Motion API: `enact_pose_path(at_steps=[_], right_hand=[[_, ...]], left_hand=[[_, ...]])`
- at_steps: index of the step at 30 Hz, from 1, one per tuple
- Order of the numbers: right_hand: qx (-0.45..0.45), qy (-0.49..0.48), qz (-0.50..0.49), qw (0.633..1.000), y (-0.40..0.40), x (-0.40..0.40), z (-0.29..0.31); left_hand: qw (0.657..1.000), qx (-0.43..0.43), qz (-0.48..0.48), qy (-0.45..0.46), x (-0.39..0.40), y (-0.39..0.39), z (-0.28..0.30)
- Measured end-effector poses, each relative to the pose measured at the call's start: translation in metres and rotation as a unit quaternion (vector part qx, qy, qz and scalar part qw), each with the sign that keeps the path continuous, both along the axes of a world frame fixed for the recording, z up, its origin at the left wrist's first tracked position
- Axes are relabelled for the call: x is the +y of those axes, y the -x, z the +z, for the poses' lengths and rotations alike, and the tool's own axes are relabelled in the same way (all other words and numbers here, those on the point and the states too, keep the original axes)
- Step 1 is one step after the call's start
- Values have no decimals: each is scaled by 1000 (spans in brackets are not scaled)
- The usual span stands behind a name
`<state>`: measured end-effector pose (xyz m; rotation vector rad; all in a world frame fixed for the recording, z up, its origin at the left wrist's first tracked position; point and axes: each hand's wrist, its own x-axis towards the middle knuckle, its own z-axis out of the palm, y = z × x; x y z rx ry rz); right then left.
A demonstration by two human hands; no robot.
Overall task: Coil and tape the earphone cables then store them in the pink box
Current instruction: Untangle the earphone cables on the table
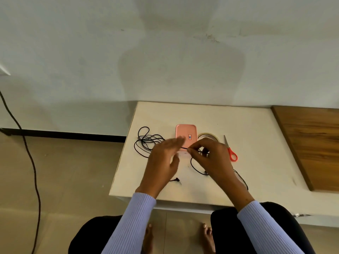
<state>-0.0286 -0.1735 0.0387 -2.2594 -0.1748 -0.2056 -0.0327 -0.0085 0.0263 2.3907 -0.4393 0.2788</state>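
We judge task early. Right hand (207, 154) pinches earphone cable (197, 168) just in front of pink box (185, 133), small loops gathered at fingers — rest trails on white table (256, 162) under wrist, earbud end (176, 180) loose near left wrist. Left hand (165, 158) hovers blurred, fingers spread, holding nothing we can see. Second cable (146, 142) lies tangled left of box, untouched. Tape roll (209, 137) and scissors (231, 153) sit right of box, unused. Left — finish coil, tape, repeat, store both.
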Motion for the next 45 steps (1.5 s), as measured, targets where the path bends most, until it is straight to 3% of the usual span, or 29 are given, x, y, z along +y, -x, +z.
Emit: enact_pose_path(at_steps=[16,19,21,23,26,33,41,45], right_hand=[[62,-57,23,996,-4,-30,10],[42,-58,17,997,-3,-27,8],[19,-38,17,999,-3,-20,7],[1,-14,24,1000,-3,-11,5],[-22,21,39,999,-4,3,3],[-28,17,35,999,-5,12,-1],[-21,17,82,996,-7,7,3],[-7,-8,61,998,-10,-17,8]], left_hand=[[993,-13,92,76,35,0,6],[993,6,110,52,36,1,4],[992,30,118,-13,33,2,3],[996,28,70,-45,25,2,0],[999,33,-1,4,9,6,3],[976,135,-7,172,5,9,16],[987,69,25,142,12,0,10],[978,37,115,169,36,-9,11]])
